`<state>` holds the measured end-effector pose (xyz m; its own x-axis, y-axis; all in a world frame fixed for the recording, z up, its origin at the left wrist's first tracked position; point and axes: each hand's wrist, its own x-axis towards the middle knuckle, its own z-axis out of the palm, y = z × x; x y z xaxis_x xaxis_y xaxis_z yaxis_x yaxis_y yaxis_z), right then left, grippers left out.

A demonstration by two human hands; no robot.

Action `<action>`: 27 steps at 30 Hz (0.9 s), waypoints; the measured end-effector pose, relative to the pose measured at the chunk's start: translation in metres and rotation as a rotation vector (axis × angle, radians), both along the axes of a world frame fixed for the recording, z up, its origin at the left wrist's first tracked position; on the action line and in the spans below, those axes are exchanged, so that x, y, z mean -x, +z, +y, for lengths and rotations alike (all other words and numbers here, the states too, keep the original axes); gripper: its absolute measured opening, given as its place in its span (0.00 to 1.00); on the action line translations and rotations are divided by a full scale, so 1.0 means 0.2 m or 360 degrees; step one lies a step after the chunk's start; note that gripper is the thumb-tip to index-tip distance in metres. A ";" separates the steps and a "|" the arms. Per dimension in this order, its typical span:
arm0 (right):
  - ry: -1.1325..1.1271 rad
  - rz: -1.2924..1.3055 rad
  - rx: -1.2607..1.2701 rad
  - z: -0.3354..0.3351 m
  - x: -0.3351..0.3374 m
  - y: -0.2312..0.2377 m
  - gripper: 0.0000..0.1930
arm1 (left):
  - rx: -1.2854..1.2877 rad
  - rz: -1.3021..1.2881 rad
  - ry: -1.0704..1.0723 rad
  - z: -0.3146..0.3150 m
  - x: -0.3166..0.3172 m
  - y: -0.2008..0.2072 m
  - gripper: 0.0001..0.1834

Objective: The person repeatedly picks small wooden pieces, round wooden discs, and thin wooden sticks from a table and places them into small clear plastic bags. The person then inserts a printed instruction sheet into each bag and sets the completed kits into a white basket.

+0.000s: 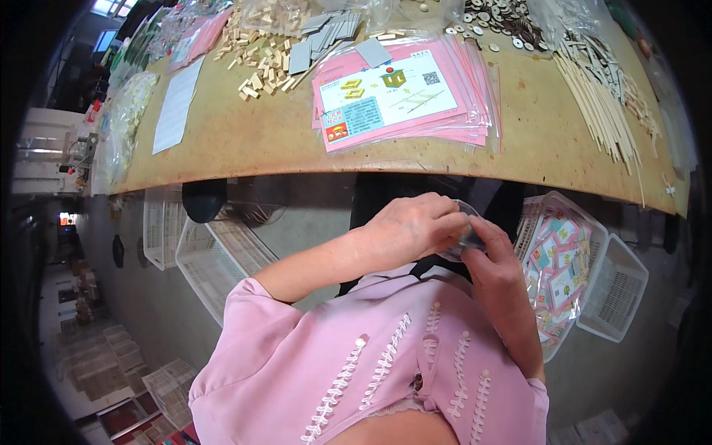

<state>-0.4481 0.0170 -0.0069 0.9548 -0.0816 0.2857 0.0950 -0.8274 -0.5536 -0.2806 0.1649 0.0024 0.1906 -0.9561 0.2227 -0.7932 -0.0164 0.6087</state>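
In front of my lap, below the table edge, my left hand (pixel 417 228) and my right hand (pixel 493 259) come together with bent fingers. Between them they grip a small see-through plastic item (pixel 469 236) with a curved edge. Most of it is covered by my fingers, so its exact kind does not show. Above them on the table lies a stack of clear plastic bags (pixel 415 115), each with a pink-edged printed card inside.
Small wooden blocks (pixel 267 68), grey square tiles (pixel 330 33), round buttons (pixel 498 15) and thin wooden sticks (pixel 597 93) lie along the table (pixel 245 141). A white paper sheet (pixel 178 107) is at left. White plastic baskets (pixel 194 259) flank me; the right one holds packed bags (pixel 560 263).
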 end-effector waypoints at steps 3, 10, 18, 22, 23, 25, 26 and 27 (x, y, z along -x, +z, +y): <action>-0.0027 0.0032 -0.0006 -0.01 -0.01 0.01 0.07 | 0.0198 -0.0044 0.0081 0.00 -0.04 0.06 0.19; -0.0224 0.0094 0.0066 -0.09 0.09 0.00 0.07 | -0.0117 -0.0772 0.1456 0.16 -0.95 0.16 0.22; -0.0279 0.0087 -0.0013 -0.04 0.10 -0.05 0.06 | -0.0610 -0.1035 0.1646 0.21 -1.36 0.04 0.28; -0.0270 0.0105 -0.0011 -0.04 0.10 -0.06 0.06 | -0.0688 -0.0774 0.1684 0.24 -1.37 0.05 0.24; -0.0265 0.0109 -0.0006 -0.05 0.10 -0.06 0.06 | -0.0675 -0.0749 0.1673 0.26 -1.38 0.05 0.24; -0.0252 0.0117 0.0006 -0.05 0.09 -0.06 0.05 | -0.0636 -0.0749 0.1634 0.29 -1.38 0.03 0.23; -0.0252 0.0112 0.0006 -0.05 0.09 -0.06 0.05 | -0.0608 -0.0776 0.1605 0.30 -1.39 0.02 0.22; -0.0252 0.0107 0.0006 -0.05 0.08 -0.07 0.05 | -0.0580 -0.0802 0.1577 0.31 -1.40 0.01 0.22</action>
